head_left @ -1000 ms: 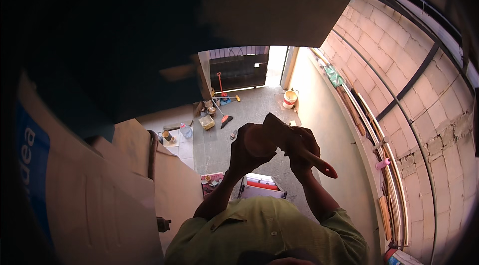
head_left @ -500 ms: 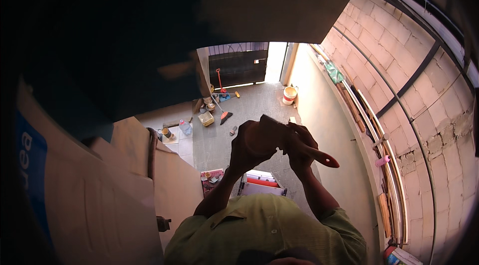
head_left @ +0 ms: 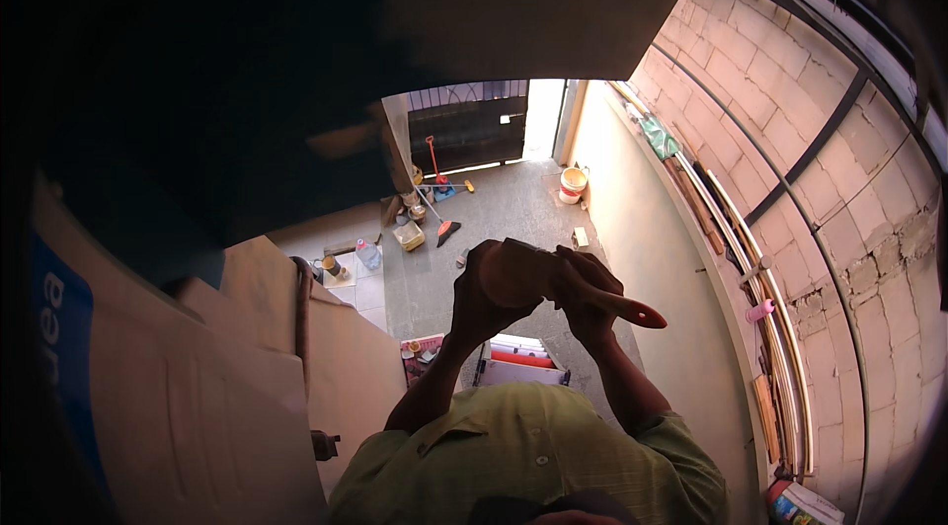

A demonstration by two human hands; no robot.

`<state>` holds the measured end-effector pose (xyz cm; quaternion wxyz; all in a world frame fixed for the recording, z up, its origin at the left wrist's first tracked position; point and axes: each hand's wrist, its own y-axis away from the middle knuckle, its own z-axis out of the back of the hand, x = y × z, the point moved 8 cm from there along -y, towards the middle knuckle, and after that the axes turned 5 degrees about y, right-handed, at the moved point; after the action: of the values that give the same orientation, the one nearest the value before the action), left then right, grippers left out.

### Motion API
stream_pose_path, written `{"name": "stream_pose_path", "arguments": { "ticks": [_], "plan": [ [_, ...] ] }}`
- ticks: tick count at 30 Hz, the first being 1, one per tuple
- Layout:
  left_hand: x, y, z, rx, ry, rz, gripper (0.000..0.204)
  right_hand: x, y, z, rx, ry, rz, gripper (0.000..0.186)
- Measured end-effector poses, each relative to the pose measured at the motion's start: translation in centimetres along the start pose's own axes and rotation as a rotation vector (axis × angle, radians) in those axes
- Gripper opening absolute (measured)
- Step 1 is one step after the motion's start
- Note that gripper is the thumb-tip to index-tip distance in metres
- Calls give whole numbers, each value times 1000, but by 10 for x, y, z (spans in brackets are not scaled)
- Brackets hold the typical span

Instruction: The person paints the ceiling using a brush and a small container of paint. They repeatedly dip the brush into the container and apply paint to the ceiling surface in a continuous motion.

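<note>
Up in front of my chest, my left hand (head_left: pixel 472 303) is wrapped round a small round container (head_left: pixel 512 278), seen mostly in shadow. A flat paintbrush (head_left: pixel 632 310) is gripped in my right hand (head_left: pixel 591 298), its handle pointing out to the right. The brush's head lies against or over the container's rim; which of the two I cannot tell. Both hands are dark against the bright floor, so what the container holds does not show.
Overhead is a dark surface (head_left: pixel 494 11) with a browner patch. Below me stands a stepladder (head_left: pixel 520 360). A broom (head_left: pixel 447 231), tubs and a white bucket (head_left: pixel 572 185) are on the floor. Boards and pipes (head_left: pixel 736 229) lie along the right wall's ledge, beside bare blockwork (head_left: pixel 839 179).
The brush head and container have tilted and shifted slightly left, and the container's round face shows more fully. Both hands keep their hold; the whole view has shifted a little.
</note>
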<state>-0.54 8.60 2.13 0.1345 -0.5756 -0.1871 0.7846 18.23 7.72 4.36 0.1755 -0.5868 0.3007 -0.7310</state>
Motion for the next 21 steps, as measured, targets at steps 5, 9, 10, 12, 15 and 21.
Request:
{"name": "stream_pose_path", "arguments": {
  "ticks": [5, 9, 10, 12, 15, 21],
  "plan": [
    [-1, 6, 4, -10, -13, -42, 89, 26, -6, -14, 201, 135, 226, 35],
    [-5, 5, 6, -42, -18, -25, 88, 6, 2, -8, 88, -127, -120, 32],
    [-6, 5, 6, -49, -20, -41, 88, 14, -1, -14, 184, 25, 44, 33],
    [-5, 6, 5, -48, -20, -22, 88, 3, 1, -9, 59, -62, -10, 34],
    [-2, 4, 2, -27, -11, 15, 88, 4, 1, -6, 56, -68, 9, 37],
    [0, 10, 8, -37, 4, -3, 91, 2, 3, -6, 12, -122, -2, 35]
  ]
}}
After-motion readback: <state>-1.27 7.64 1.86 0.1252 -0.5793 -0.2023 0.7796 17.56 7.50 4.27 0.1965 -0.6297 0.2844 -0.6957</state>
